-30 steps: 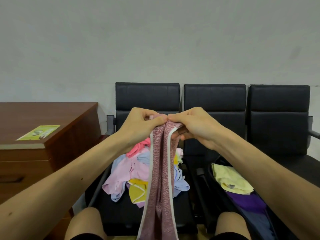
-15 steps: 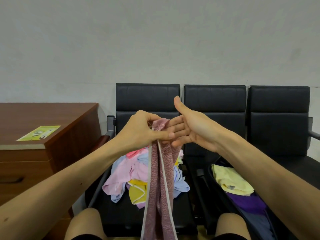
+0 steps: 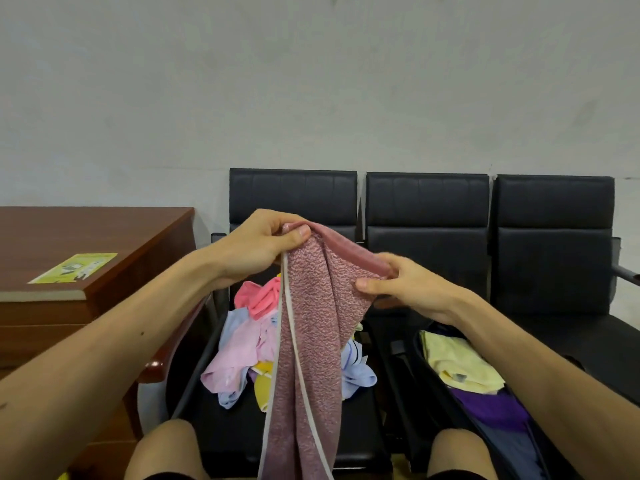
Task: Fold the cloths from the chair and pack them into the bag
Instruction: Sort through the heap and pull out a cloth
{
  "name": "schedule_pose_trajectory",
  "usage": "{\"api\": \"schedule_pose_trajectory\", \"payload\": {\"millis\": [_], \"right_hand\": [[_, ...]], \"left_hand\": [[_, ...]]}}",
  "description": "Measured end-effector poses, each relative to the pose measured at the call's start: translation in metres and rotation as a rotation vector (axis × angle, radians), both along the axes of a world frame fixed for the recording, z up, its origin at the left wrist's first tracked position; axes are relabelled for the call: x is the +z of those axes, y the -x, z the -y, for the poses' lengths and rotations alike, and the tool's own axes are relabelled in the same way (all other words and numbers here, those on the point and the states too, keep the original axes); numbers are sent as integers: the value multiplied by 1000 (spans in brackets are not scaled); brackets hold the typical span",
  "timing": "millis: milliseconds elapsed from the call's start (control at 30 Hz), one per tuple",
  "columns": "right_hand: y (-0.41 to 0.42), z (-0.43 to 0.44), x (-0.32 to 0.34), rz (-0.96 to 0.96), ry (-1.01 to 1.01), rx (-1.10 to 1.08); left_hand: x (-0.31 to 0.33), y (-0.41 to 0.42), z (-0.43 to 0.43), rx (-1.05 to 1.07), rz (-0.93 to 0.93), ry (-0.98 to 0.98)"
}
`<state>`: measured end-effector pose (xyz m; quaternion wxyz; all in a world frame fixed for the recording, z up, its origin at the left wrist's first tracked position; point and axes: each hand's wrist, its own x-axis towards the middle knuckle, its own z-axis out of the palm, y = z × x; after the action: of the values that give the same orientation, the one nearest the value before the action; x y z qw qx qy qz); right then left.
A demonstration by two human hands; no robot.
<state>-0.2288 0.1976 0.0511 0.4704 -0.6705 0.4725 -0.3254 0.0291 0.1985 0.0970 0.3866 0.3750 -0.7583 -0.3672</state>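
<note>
head view: the cloth i'm working on is a mauve speckled towel (image 3: 311, 341) with a pale trim down its long edges. it is held up in the middle of the frame and hangs in loose vertical folds, in front of the left chair (image 3: 292, 195). its top edge slopes from upper left down to the right between my two hands. the smooth pink reverse shows along that top fold.

my left hand (image 3: 263, 247) is the higher one, just left of centre. its fingers are curled over the towel's top corner, with the thumb pressed on the front, so it is clamped on the fabric. my right hand (image 3: 408, 289) sits lower and to the right, apart from the left. it pinches the top edge between the thumb in front and the fingers behind.

behind the towel, a heap of unfolded cloths (image 3: 239, 351) in pink, pale blue and yellow lies on the left chair's seat. the black bag (image 3: 433, 403) lies open at lower right on the middle chair. in it are a yellow cloth (image 3: 460, 365) and a purple cloth (image 3: 488, 410).

the towel's lower end runs off the bottom of the frame between my knees, so i can't see it. it hides the middle of the heap. my right forearm cuts across the bag's near side, and its far corner leaves the frame. a wooden desk (image 3: 86, 233) with a green leaflet (image 3: 74, 268) stands at left.
</note>
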Motion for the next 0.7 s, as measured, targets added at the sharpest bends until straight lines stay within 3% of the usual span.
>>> {"api": "schedule_pose_trajectory", "payload": {"millis": [100,267,400,700], "right_hand": [[-5,-4,-4,39,-96,147],[-7,-7,44,310,355,-182],[-16,-12,60,319,479,-200],[-18,-17,35,323,498,-322]], "left_hand": [[7,-4,-1,-48,20,-23],[13,-26,7,80,57,-14],[11,-25,15,171,-16,22],[-6,-14,6,21,-395,-129]]}}
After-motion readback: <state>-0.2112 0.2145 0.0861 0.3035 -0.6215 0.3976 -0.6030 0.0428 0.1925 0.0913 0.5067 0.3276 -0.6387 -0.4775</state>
